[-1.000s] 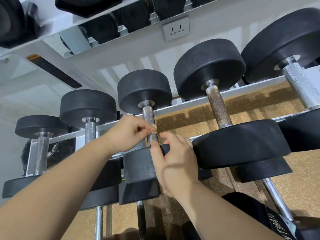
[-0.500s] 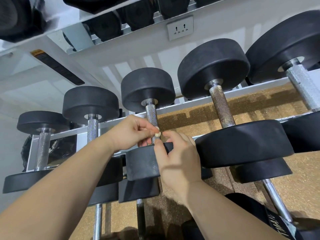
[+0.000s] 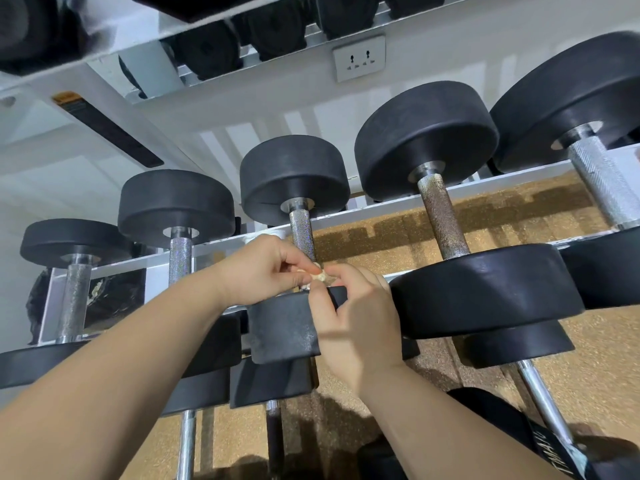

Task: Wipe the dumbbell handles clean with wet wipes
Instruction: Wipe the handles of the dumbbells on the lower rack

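Several black dumbbells lie side by side on a white rack (image 3: 363,213). The middle dumbbell (image 3: 294,174) has a knurled metal handle (image 3: 302,233). Both hands meet at the lower end of that handle. My left hand (image 3: 263,271) and my right hand (image 3: 353,317) pinch a small, crumpled, yellowish wet wipe (image 3: 320,276) between their fingertips, right beside the handle. Most of the wipe is hidden by the fingers. The dumbbell to the right has a brownish, rusty-looking handle (image 3: 441,220). The far-right dumbbell's handle (image 3: 599,181) looks bright silver.
An upper shelf with more black weights (image 3: 207,46) hangs overhead. A wall socket (image 3: 358,58) sits on the white wall behind. Lower dumbbells (image 3: 270,379) rest under the hands. The floor (image 3: 588,368) is brown cork-like matting. Black clothing (image 3: 502,431) shows at bottom right.
The hands have come closer together at the handle's lower end, and a small wad of wipe now shows between the fingertips. The view has shifted slightly.
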A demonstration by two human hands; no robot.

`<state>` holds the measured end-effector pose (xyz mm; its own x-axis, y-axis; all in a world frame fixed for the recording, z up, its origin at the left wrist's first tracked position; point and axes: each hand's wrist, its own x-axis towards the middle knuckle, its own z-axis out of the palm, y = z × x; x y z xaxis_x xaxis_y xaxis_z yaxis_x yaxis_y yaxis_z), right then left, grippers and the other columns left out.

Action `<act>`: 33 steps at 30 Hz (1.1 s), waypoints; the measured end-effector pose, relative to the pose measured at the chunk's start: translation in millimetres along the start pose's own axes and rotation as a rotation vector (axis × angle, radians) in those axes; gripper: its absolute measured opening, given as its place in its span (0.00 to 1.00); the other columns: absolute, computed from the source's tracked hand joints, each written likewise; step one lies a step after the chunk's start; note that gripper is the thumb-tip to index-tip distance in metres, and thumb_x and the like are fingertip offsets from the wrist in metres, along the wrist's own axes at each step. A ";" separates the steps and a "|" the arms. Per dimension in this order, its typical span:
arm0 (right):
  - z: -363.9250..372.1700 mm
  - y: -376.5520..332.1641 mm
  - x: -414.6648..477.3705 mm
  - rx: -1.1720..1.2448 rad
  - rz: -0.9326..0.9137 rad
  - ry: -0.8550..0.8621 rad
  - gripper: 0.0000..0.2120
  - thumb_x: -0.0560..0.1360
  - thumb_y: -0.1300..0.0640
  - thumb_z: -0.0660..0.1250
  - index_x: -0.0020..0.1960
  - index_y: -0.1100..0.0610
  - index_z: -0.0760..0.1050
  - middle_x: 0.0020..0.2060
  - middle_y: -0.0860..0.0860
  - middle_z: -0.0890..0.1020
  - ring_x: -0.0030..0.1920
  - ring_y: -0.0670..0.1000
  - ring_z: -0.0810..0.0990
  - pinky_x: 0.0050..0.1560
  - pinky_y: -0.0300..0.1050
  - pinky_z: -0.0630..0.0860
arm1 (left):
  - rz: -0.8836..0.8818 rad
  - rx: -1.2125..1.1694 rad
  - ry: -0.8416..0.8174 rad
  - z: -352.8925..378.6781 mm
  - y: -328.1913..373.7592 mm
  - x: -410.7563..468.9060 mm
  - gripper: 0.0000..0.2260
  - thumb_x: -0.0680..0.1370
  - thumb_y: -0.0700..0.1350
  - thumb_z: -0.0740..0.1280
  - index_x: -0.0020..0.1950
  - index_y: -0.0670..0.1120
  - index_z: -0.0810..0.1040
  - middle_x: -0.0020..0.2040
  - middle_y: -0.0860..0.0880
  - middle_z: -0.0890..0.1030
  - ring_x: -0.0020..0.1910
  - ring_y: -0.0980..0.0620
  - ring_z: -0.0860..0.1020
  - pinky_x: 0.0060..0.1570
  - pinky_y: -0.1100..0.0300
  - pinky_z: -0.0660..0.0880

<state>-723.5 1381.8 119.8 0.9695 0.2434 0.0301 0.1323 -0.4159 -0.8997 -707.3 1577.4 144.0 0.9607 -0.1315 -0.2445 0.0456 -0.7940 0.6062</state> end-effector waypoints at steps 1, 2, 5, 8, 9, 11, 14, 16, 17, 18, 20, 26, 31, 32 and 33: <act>0.0 0.2 0.4 0.001 0.004 -0.009 0.20 0.72 0.38 0.57 0.54 0.47 0.79 0.49 0.44 0.80 0.56 0.49 0.73 0.57 0.48 0.73 | 0.009 0.008 -0.005 -0.3 -1.3 0.0 0.09 0.75 0.47 0.72 0.54 0.49 0.87 0.45 0.48 0.86 0.43 0.48 0.83 0.46 0.49 0.79; -0.1 0.6 0.8 0.001 0.007 -0.013 0.20 0.72 0.38 0.57 0.55 0.47 0.79 0.50 0.44 0.80 0.56 0.49 0.73 0.57 0.48 0.73 | 0.033 0.025 0.003 0.0 -0.9 1.1 0.07 0.76 0.45 0.73 0.53 0.49 0.88 0.44 0.49 0.86 0.43 0.49 0.83 0.46 0.51 0.79; -0.8 1.6 2.0 -0.023 0.018 -0.029 0.22 0.72 0.38 0.57 0.56 0.47 0.79 0.51 0.44 0.79 0.57 0.49 0.72 0.58 0.48 0.72 | 0.108 0.114 0.198 1.7 2.7 11.8 0.04 0.77 0.41 0.74 0.49 0.47 0.88 0.43 0.52 0.86 0.42 0.56 0.82 0.47 0.62 0.77; -1.1 0.3 1.2 -0.035 0.039 -0.059 0.25 0.71 0.37 0.55 0.59 0.47 0.79 0.52 0.43 0.78 0.58 0.48 0.71 0.59 0.47 0.71 | 0.101 0.295 0.484 0.4 6.0 28.8 0.05 0.77 0.41 0.71 0.49 0.45 0.87 0.42 0.47 0.85 0.42 0.49 0.82 0.47 0.67 0.72; -1.2 0.0 1.0 -0.033 0.041 -0.059 0.25 0.71 0.36 0.55 0.59 0.47 0.79 0.52 0.43 0.78 0.58 0.48 0.71 0.59 0.47 0.72 | 0.075 0.344 0.534 -0.3 7.3 34.4 0.05 0.78 0.40 0.71 0.50 0.44 0.87 0.43 0.46 0.86 0.44 0.46 0.82 0.49 0.63 0.72; -1.3 -0.2 0.5 -0.030 0.041 -0.062 0.26 0.70 0.36 0.54 0.58 0.47 0.79 0.52 0.43 0.79 0.58 0.48 0.71 0.59 0.49 0.72 | 0.036 0.368 0.567 -4.0 11.3 39.9 0.06 0.78 0.39 0.71 0.51 0.43 0.87 0.46 0.45 0.86 0.47 0.45 0.83 0.52 0.59 0.73; -2.3 -0.8 0.6 -0.029 0.027 -0.047 0.24 0.71 0.36 0.55 0.57 0.48 0.80 0.51 0.44 0.79 0.58 0.50 0.72 0.58 0.50 0.73 | 0.081 0.324 0.295 -11.9 15.8 33.7 0.04 0.78 0.42 0.72 0.46 0.46 0.87 0.42 0.52 0.86 0.42 0.54 0.82 0.48 0.60 0.77; -2.0 -1.2 0.5 -0.023 0.015 -0.030 0.22 0.71 0.37 0.56 0.54 0.47 0.80 0.49 0.44 0.79 0.57 0.50 0.73 0.58 0.51 0.73 | 0.101 0.312 0.047 -13.9 16.2 25.3 0.03 0.76 0.43 0.75 0.42 0.48 0.86 0.36 0.59 0.83 0.37 0.60 0.80 0.40 0.70 0.73; -2.1 -1.4 0.5 -0.019 0.012 -0.028 0.21 0.71 0.38 0.57 0.53 0.47 0.79 0.49 0.44 0.79 0.57 0.50 0.72 0.58 0.51 0.73 | 0.098 0.287 -0.020 -13.3 15.8 21.6 0.03 0.75 0.43 0.75 0.42 0.48 0.87 0.35 0.60 0.83 0.37 0.60 0.81 0.39 0.73 0.71; -2.3 -1.6 0.3 -0.014 0.012 -0.033 0.20 0.71 0.38 0.57 0.53 0.47 0.79 0.48 0.43 0.79 0.57 0.50 0.72 0.59 0.51 0.73 | 0.103 0.259 -0.037 -12.3 14.9 18.3 0.02 0.75 0.43 0.76 0.42 0.48 0.87 0.36 0.58 0.84 0.38 0.58 0.81 0.39 0.72 0.71; -2.9 -1.8 0.3 -0.016 0.018 -0.053 0.21 0.71 0.37 0.56 0.54 0.46 0.79 0.50 0.43 0.78 0.58 0.49 0.72 0.61 0.50 0.72 | 0.168 0.260 0.030 -9.0 11.7 16.7 0.03 0.76 0.44 0.75 0.43 0.47 0.87 0.37 0.55 0.84 0.36 0.56 0.80 0.39 0.67 0.73; -2.8 -1.5 0.2 -0.038 0.028 -0.068 0.25 0.70 0.36 0.55 0.58 0.47 0.78 0.51 0.42 0.78 0.58 0.48 0.71 0.60 0.47 0.72 | 0.129 0.480 0.448 -11.7 5.5 45.1 0.09 0.78 0.45 0.66 0.48 0.43 0.85 0.40 0.44 0.82 0.40 0.41 0.81 0.42 0.51 0.79; -2.8 -1.8 0.0 -0.037 0.022 -0.065 0.24 0.71 0.36 0.55 0.58 0.47 0.78 0.50 0.43 0.78 0.58 0.48 0.71 0.59 0.49 0.72 | 0.078 0.207 0.259 -12.9 8.1 26.4 0.02 0.76 0.44 0.75 0.44 0.49 0.88 0.38 0.53 0.84 0.38 0.53 0.81 0.43 0.58 0.77; -2.5 -1.7 0.2 -0.039 0.021 -0.069 0.23 0.72 0.36 0.56 0.57 0.47 0.78 0.50 0.43 0.78 0.58 0.48 0.71 0.59 0.49 0.72 | 0.062 0.159 0.189 -11.3 7.6 20.0 0.01 0.75 0.45 0.76 0.43 0.50 0.88 0.37 0.55 0.84 0.37 0.55 0.81 0.41 0.61 0.76; -2.2 -1.5 0.5 -0.040 0.022 -0.069 0.22 0.72 0.37 0.56 0.57 0.46 0.78 0.50 0.42 0.78 0.58 0.48 0.71 0.59 0.49 0.72 | 0.068 0.134 0.146 -8.9 6.7 14.9 0.01 0.74 0.44 0.77 0.43 0.50 0.88 0.36 0.56 0.84 0.37 0.55 0.80 0.39 0.64 0.75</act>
<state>-722.7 1380.6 122.1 0.9559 0.2930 -0.0203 0.1210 -0.4558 -0.8818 -690.2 1575.4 151.2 0.9903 -0.1073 -0.0882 -0.0479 -0.8595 0.5088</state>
